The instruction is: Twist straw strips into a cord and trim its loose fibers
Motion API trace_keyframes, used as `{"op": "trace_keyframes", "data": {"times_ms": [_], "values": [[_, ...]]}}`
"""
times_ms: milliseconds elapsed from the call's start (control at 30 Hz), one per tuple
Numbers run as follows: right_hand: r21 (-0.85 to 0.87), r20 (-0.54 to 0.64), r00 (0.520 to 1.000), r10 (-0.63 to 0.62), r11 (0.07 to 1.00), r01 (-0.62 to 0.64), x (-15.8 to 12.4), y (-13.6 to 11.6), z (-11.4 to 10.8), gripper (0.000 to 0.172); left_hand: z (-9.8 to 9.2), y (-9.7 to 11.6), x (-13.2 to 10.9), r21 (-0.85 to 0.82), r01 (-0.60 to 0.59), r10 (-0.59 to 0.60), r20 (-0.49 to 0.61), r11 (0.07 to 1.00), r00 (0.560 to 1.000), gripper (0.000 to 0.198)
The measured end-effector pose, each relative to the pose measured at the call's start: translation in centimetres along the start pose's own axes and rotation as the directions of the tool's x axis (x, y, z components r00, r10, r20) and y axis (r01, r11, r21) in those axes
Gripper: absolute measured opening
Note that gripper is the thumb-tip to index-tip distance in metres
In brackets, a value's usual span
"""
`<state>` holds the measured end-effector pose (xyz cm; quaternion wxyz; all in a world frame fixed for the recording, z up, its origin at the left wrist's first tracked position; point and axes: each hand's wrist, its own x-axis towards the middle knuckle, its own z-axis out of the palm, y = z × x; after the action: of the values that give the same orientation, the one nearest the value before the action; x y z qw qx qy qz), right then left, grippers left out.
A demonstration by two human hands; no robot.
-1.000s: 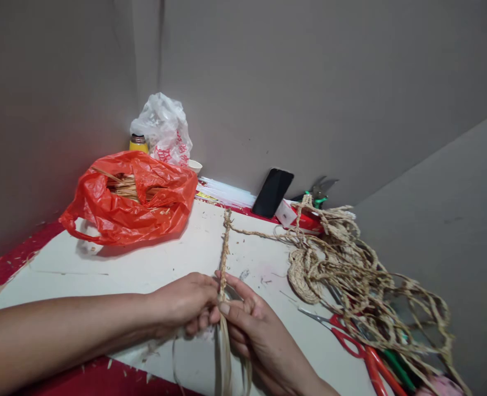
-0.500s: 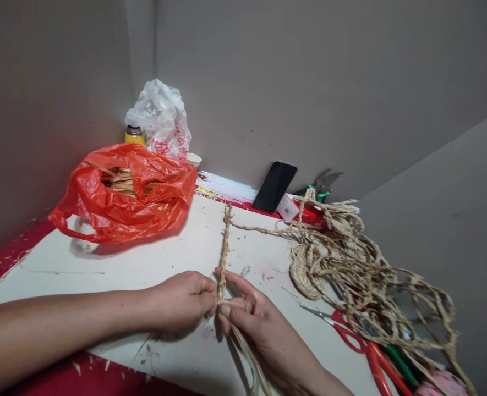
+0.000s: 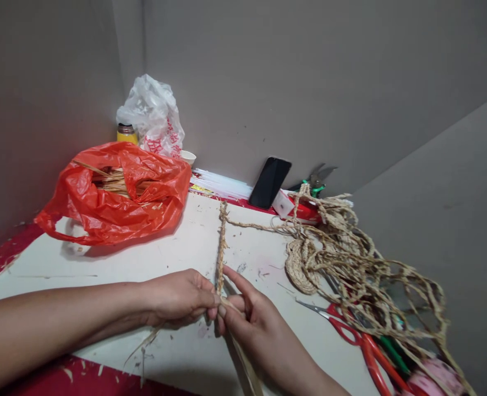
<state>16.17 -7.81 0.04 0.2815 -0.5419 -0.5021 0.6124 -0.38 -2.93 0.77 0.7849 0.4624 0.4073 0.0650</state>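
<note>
A straw braid [image 3: 222,247] runs straight up the white board from my two hands. At its lower end my left hand [image 3: 189,298] pinches the braid, fingers closed. My right hand [image 3: 251,319] meets it there, thumb pressed on the straw strands and index finger stretched along the braid's right side. Loose pale strands [image 3: 247,367] trail from under my right hand toward the front edge. Other strand ends [image 3: 146,344] stick out below my left wrist. Just where the strands cross is hidden by my fingertips.
A red plastic bag [image 3: 144,220] of straw stands at the left, before a white bag [image 3: 152,113] and a yellow bottle [image 3: 126,133]. A dark phone [image 3: 270,182] leans at the back. At right lie a heap of braided cord [image 3: 354,264] and red-handled scissors [image 3: 344,328].
My left hand has turned and its thumb now meets my right thumb at the braid's end. The whole view has shifted slightly.
</note>
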Motion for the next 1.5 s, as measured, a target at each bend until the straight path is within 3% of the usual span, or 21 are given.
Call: {"op": "trace_keyframes", "data": {"times_ms": [133, 233, 333, 400, 533, 633, 700, 767, 867, 933, 1000, 1100, 1167, 1267, 1333, 1400, 1500], "values": [[-0.083, -0.018, 0.999, -0.046, 0.996, 0.045, 0.0, 0.2, -0.1, 0.073, 0.4, -0.1, 0.4, -0.015, -0.080, 0.079, -0.040, 0.997, 0.996, 0.019], [-0.052, 0.014, 0.999, -0.036, 0.998, 0.036, -0.1, 0.2, -0.3, 0.073, 0.6, -0.7, 0.8, 0.006, -0.164, 0.164, -0.067, 0.986, 0.984, 0.017], [-0.005, 0.051, 0.999, 0.013, 1.000, -0.012, 0.0, 0.1, -0.9, 0.074, 0.5, -1.4, 1.0, 0.100, -0.146, 0.158, -0.135, 0.984, 0.978, 0.016], [-0.031, 0.081, 0.997, 0.007, 1.000, -0.004, 0.1, 0.1, -1.3, 0.065, 0.3, -1.7, 1.1, 0.166, -0.130, 0.158, -0.166, 0.978, 0.973, 0.018], [-0.275, 0.131, 0.988, -0.079, 0.955, 0.113, 0.3, 0.3, -2.3, 0.028, 0.1, -1.7, 1.0, 0.253, -0.110, 0.161, -0.190, 0.961, 0.968, 0.020], [-0.472, 0.069, 0.986, -0.154, 0.865, 0.168, 0.1, 0.3, -2.7, 0.030, 0.3, -1.7, 1.0, 0.291, -0.100, 0.164, -0.205, 0.951, 0.965, 0.019], [-0.500, 0.062, 0.985, -0.162, 0.849, 0.171, -0.2, 0.1, -2.7, 0.032, 0.5, -1.9, 1.0, 0.304, -0.102, 0.171, -0.212, 0.947, 0.962, 0.020], [-0.415, 0.091, 0.992, -0.087, 0.902, 0.117, -0.4, -0.1, -2.3, 0.035, 0.6, -2.2, 0.9, 0.317, -0.122, 0.200, -0.227, 0.941, 0.953, 0.021], [-0.125, 0.176, 0.979, 0.102, 0.989, -0.081, -0.6, -0.2, -1.1, 0.037, 0.7, -2.5, 0.8, 0.330, -0.170, 0.254, -0.232, 0.929, 0.939, 0.022], [0.029, 0.203, 0.963, 0.176, 0.982, -0.185, -0.7, -0.1, -0.1, 0.040, 0.7, -2.5, 0.7, 0.316, -0.195, 0.267, -0.204, 0.928, 0.942, 0.023], [0.071, 0.169, 0.964, 0.204, 0.973, -0.219, -1.0, -0.1, 0.9, 0.042, 0.7, -2.5, 0.6, 0.290, -0.237, 0.290, -0.155, 0.927, 0.944, 0.024], [-0.092, 0.021, 0.980, 0.197, 0.977, -0.195, -1.4, -0.1, 2.2, 0.039, 0.6, -2.4, 0.6, 0.233, -0.299, 0.331, -0.111, 0.925, 0.937, 0.024], [-0.378, -0.105, 0.994, 0.036, 0.923, -0.074, -1.6, 0.0, 2.9, 0.032, 0.5, -2.5, 0.7, 0.205, -0.298, 0.330, -0.146, 0.932, 0.933, 0.022], [-0.770, -0.131, 0.958, -0.256, 0.635, 0.064, -2.1, 0.3, 4.3, 0.026, 0.6, -2.4, 0.6, 0.162, -0.297, 0.325, -0.186, 0.941, 0.927, 0.019], [-0.858, -0.109, 0.949, -0.296, 0.511, 0.061, -2.9, 0.4, 5.1, 0.025, 0.7, -2.3, 0.2, 0.130, -0.308, 0.328, -0.177, 0.942, 0.928, 0.017], [-0.860, -0.039, 0.963, -0.266, 0.500, 0.104, -4.3, 0.2, 5.6, 0.026, 0.7, -2.0, -0.2, 0.130, -0.306, 0.326, -0.188, 0.943, 0.926, 0.015], [-0.729, 0.122, 0.979, -0.163, 0.655, 0.200, -6.5, -0.8, 5.0, 0.034, 0.5, -1.8, -0.6, 0.133, -0.285, 0.305, -0.172, 0.949, 0.937, 0.013]]}}
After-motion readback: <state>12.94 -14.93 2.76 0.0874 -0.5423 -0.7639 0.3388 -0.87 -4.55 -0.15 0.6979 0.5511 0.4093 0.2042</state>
